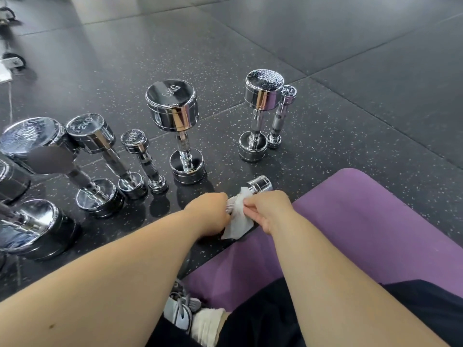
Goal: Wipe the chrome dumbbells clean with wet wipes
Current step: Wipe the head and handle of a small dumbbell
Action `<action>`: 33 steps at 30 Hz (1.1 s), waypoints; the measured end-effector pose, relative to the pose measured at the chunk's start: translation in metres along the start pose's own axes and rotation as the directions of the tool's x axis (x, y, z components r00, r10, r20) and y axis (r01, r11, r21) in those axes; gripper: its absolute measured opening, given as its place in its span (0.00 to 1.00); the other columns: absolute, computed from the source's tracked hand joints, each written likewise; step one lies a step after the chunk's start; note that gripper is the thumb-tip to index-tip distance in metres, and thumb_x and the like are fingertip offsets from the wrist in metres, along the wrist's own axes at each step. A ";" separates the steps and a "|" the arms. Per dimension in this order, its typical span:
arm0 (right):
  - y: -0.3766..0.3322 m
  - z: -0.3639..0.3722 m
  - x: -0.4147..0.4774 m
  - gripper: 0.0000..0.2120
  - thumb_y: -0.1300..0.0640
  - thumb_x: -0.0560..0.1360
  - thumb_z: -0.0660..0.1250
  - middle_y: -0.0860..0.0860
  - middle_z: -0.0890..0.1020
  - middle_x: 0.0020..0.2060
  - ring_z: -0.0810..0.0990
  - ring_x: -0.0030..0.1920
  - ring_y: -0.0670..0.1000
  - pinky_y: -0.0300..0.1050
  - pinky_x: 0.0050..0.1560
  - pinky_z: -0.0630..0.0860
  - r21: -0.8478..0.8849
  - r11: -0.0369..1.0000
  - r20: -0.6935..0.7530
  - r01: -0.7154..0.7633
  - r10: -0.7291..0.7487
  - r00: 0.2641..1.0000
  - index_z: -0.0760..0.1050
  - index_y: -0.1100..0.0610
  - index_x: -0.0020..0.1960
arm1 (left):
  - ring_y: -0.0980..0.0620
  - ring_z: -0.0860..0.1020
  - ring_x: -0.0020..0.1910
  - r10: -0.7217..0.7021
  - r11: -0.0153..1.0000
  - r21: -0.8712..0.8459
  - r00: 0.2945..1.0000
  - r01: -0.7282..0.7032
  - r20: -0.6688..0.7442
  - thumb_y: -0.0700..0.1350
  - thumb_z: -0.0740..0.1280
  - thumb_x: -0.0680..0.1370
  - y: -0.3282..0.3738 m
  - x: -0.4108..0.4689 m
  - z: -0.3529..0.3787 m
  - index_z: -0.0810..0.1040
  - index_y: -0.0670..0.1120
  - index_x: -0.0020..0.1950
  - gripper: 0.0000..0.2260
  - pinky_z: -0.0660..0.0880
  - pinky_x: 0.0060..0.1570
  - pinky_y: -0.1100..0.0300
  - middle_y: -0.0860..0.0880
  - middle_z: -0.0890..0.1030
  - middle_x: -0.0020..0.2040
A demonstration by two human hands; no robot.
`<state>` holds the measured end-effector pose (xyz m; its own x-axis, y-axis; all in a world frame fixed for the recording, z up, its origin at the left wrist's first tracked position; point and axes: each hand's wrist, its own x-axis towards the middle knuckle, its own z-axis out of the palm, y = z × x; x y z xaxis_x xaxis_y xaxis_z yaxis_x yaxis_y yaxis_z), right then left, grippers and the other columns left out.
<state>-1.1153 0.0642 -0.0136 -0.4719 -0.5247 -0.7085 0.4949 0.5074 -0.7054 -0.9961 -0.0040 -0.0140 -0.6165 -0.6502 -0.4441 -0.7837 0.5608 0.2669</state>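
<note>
A small chrome dumbbell [260, 185] is held tilted just above the floor at the edge of the purple mat. My left hand [209, 213] grips its near end, which is hidden under the fist. My right hand [269, 211] pinches a white wet wipe [238, 222] wrapped around the handle; the wipe's loose end hangs down below. The far head of the dumbbell pokes out past the wipe.
Several chrome dumbbells stand upright on the speckled black rubber floor: a 5 kg one [175, 126], a taller pair at the right [261, 113], and a row at the left [100, 151]. The purple mat [363, 221] lies under my legs. A shoe [181, 309] sits below.
</note>
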 end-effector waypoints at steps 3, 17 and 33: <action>0.005 0.002 -0.002 0.01 0.70 0.73 0.69 0.57 0.80 0.35 0.81 0.36 0.51 0.43 0.41 0.82 0.005 0.999 -0.023 0.038 -0.038 0.999 0.78 0.66 0.43 | 0.46 0.73 0.50 0.007 0.999 -0.046 1.000 -0.007 -0.012 0.47 0.60 0.79 -0.002 0.002 0.001 0.70 0.47 0.49 0.04 0.70 0.48 0.55 0.45 0.76 0.56; 0.010 -0.018 0.016 0.14 0.60 0.72 0.66 0.50 0.80 0.41 0.81 0.33 0.51 0.54 0.44 0.84 -0.267 0.947 -0.269 0.177 -0.249 0.930 0.70 0.54 0.57 | 0.47 0.78 0.51 -0.028 0.978 -0.210 0.981 -0.013 -0.194 0.40 0.61 0.78 0.010 0.009 -0.008 0.81 0.51 0.56 0.12 0.73 0.46 0.58 0.48 0.82 0.51; 0.002 -0.022 0.033 0.07 0.51 0.69 0.75 0.45 0.77 0.29 0.76 0.36 0.51 0.59 0.50 0.80 -0.451 0.819 -0.036 0.353 -0.412 0.910 0.81 0.54 0.42 | 0.47 0.74 0.45 0.021 1.000 0.013 0.968 -0.025 0.250 0.49 0.53 0.84 0.022 0.023 -0.019 0.70 0.44 0.46 0.13 0.67 0.46 0.57 0.44 0.77 0.50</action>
<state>-1.1460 0.0626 -0.0389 -0.6596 -0.6625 -0.3551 -0.0905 0.5390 -0.8374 -1.0289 -0.0157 -0.0021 -0.5941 -0.4894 -0.6383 -0.7672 0.5832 0.2669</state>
